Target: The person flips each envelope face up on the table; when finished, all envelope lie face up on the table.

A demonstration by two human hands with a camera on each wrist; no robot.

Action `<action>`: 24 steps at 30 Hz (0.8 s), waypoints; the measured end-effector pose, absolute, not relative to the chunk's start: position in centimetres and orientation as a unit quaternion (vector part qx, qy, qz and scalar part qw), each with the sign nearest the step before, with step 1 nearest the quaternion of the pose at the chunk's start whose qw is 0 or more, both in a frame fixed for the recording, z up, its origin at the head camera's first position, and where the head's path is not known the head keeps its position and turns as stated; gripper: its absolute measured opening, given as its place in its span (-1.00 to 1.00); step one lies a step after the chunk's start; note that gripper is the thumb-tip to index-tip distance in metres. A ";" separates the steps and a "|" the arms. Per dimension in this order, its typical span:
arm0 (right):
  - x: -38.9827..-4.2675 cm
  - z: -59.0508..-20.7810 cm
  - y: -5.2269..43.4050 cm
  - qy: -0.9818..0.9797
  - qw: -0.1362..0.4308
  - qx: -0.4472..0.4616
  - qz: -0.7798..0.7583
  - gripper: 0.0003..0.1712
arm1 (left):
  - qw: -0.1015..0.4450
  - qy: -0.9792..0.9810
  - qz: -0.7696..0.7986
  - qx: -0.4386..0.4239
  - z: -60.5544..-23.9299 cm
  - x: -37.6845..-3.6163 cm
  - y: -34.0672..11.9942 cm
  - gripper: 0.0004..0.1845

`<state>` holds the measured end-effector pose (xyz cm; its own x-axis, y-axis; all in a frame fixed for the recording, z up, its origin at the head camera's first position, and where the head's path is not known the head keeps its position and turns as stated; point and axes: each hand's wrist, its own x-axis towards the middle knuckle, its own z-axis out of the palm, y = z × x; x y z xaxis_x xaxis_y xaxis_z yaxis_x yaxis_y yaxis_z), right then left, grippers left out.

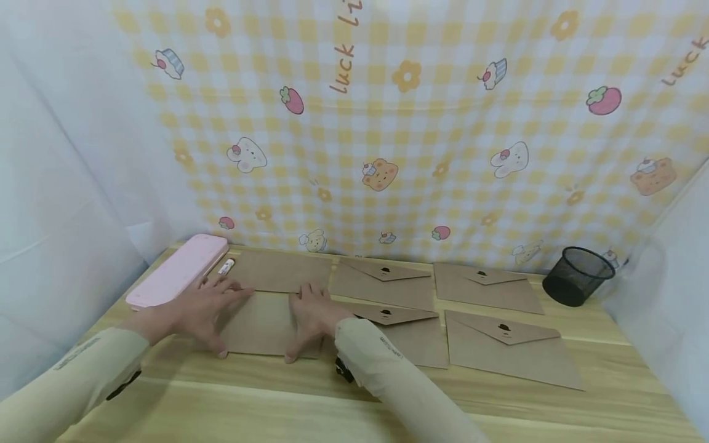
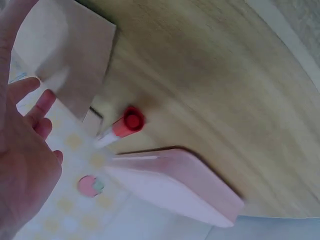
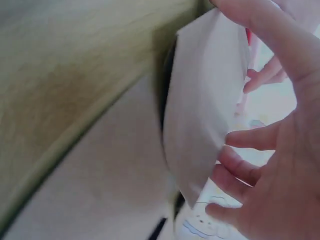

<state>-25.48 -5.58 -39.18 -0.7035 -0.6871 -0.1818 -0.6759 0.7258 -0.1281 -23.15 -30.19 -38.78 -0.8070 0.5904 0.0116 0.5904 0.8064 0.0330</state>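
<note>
From the head camera, the left hand and the right hand both lie flat, fingers spread, on a plain brown kraft paper envelope lying on the light wooden table. The left hand covers its left edge, the right hand its right edge. Just beyond the left hand's fingertips lie a small white glue stick with a red cap and, left of it, a flat pink plastic case. Right of the right hand lie four more brown envelopes with closed flaps, the nearest partly under that forearm. Far to the right stands a black mesh pen cup.

The left wrist camera shows the left hand's fingers straight beside the envelope, with the glue stick and pink case close by.

The right wrist camera, blurred, shows the right hand's fingers loosely extended against the envelope
</note>
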 end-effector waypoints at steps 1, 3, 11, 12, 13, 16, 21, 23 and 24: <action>-25.4 -39.0 -5.4 0.921 0.103 -0.374 -0.045 0.23 | 0.012 -0.951 -0.020 -0.309 -38.4 -22.9 -30.1 0.18; -25.0 -38.6 -4.9 0.914 0.095 -0.382 -0.100 0.23 | 0.042 -0.950 -0.030 -0.308 -37.5 -22.3 -30.1 0.14; -23.5 -37.4 -1.6 0.892 0.058 -0.412 -0.180 0.28 | 0.040 -0.956 -0.090 -0.276 -36.0 -19.8 -28.6 0.16; -23.2 -37.6 -1.3 0.891 0.051 -0.414 -0.179 0.25 | 0.033 -0.957 -0.098 -0.269 -36.3 -19.5 -28.4 0.17; -22.9 -37.8 -0.9 0.890 0.042 -0.416 -0.183 0.21 | 0.030 -0.958 -0.103 -0.265 -36.5 -19.3 -28.3 0.17; -21.9 -37.9 0.9 0.871 -0.008 -0.438 -0.225 -0.11 | 0.021 -0.957 -0.119 -0.263 -37.2 -18.8 -28.0 0.17; -20.6 -37.5 5.8 0.825 -0.122 -0.512 -0.205 -0.58 | 0.012 -0.955 -0.136 -0.265 -36.8 -18.9 -27.6 0.17; -20.2 -37.5 7.5 0.820 -0.144 -0.537 -0.135 -0.63 | 0.003 -0.953 -0.143 -0.266 -36.2 -19.1 -27.4 0.17; -20.1 -37.6 8.1 0.818 -0.150 -0.548 -0.094 -0.66 | -0.003 -0.953 -0.147 -0.266 -35.9 -19.1 -27.3 0.17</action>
